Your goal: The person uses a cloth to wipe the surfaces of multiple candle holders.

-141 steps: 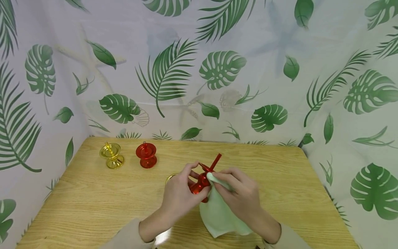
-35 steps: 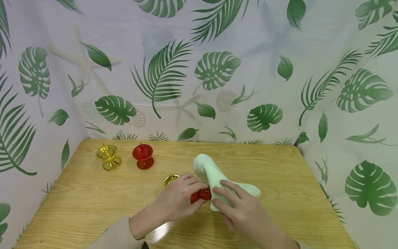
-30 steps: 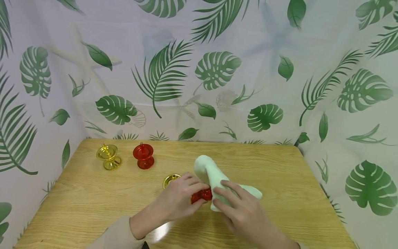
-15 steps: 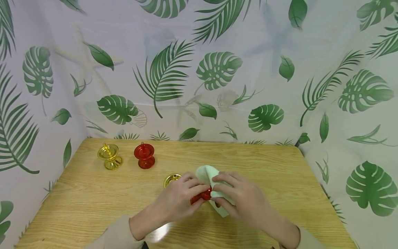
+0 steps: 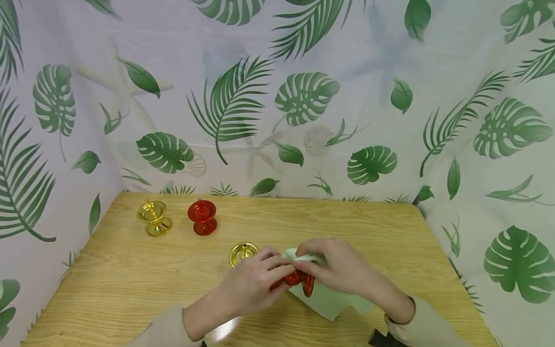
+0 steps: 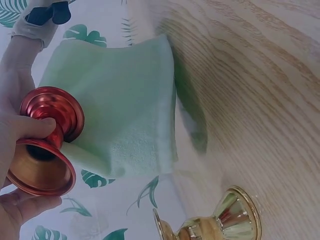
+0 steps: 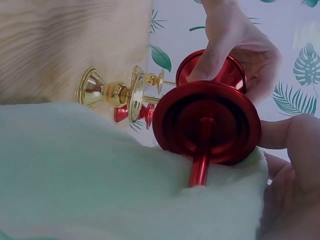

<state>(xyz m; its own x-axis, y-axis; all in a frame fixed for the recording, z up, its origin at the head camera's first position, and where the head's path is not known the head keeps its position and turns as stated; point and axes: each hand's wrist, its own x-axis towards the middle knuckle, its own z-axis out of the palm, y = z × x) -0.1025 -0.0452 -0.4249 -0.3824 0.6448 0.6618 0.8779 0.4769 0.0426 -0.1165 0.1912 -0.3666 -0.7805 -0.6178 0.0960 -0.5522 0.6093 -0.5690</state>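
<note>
My left hand (image 5: 253, 282) grips a red metal candle holder (image 7: 207, 100) by its foot and stem, tipped on its side above the table. In the left wrist view its hollow flared base (image 6: 42, 172) faces the camera. A pale green cloth (image 5: 323, 301) is pinched between thumb and fingers of my right hand (image 5: 342, 267), right at the rim of the dish. In the right wrist view, the holder's centre rod (image 7: 201, 167) runs down into the cloth's folds. Beyond my left hand stands a gold candle holder (image 5: 244, 251), partly hidden by that hand.
At the back left of the wooden table (image 5: 368, 226) stand another gold candle holder (image 5: 158, 224) and a second red one (image 5: 204, 217). A leaf-printed curtain (image 5: 312, 173) closes off the back and both sides.
My right hand has turned and moved up to pinch the cloth at the dish's rim. The cloth, which earlier stood up behind the holder, now drapes below it. My left hand keeps its hold.
</note>
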